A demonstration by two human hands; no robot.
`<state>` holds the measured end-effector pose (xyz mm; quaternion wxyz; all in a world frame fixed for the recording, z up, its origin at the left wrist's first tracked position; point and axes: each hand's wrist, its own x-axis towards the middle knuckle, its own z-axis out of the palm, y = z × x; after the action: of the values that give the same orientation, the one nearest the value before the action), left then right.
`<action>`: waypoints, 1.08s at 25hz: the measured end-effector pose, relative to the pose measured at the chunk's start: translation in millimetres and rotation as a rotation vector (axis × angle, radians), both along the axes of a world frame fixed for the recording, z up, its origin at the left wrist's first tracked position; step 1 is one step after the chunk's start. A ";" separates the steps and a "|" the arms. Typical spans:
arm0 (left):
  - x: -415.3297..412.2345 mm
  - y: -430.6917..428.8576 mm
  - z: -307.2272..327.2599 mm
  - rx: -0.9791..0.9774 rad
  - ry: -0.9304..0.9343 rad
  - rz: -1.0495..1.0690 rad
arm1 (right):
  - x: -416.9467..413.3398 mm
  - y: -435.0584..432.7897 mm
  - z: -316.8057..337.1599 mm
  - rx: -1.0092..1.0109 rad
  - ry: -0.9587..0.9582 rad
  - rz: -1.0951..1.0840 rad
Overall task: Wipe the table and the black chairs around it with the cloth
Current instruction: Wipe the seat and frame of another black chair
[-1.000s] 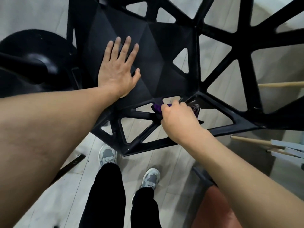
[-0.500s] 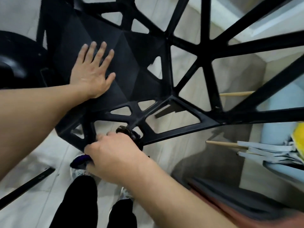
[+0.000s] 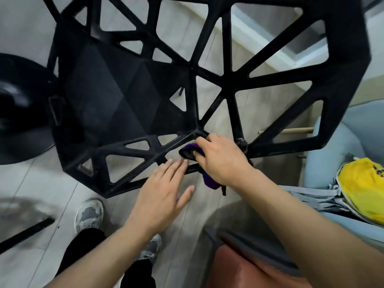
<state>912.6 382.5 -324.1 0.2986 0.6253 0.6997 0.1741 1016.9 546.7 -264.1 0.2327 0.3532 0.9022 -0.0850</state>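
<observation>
Right hand (image 3: 223, 161): closed around the purple cloth (image 3: 192, 151), pressing it to a strut at the near edge of the black chair (image 3: 124, 96).
Left hand (image 3: 164, 192): flat, fingers spread, empty, fingertips touching the chair's near rim beside the cloth.
Cloth tail: hangs below the right hand.

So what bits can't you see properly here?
- Cloth: mostly hidden inside the right hand, head view.
- Black chair: cut off by the top edge.
- Round black thing: cut off at the left edge, blurry.
- Left hand: touching the chair or hovering, unclear.
</observation>
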 end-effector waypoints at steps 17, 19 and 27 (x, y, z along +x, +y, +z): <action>41.4 28.9 -47.9 0.355 0.302 0.279 | 8.2 49.5 30.7 0.178 -0.384 0.517; 40.6 28.4 -46.7 0.357 0.285 0.288 | -3.5 56.4 4.7 0.197 -0.422 0.538; 42.5 27.6 -43.2 0.329 0.214 0.312 | -49.6 69.9 -87.5 0.326 -0.399 0.529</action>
<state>955.1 410.1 -367.3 0.0865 0.5649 0.7775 0.2625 967.3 616.5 -351.5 0.3589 0.1497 0.9007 0.1934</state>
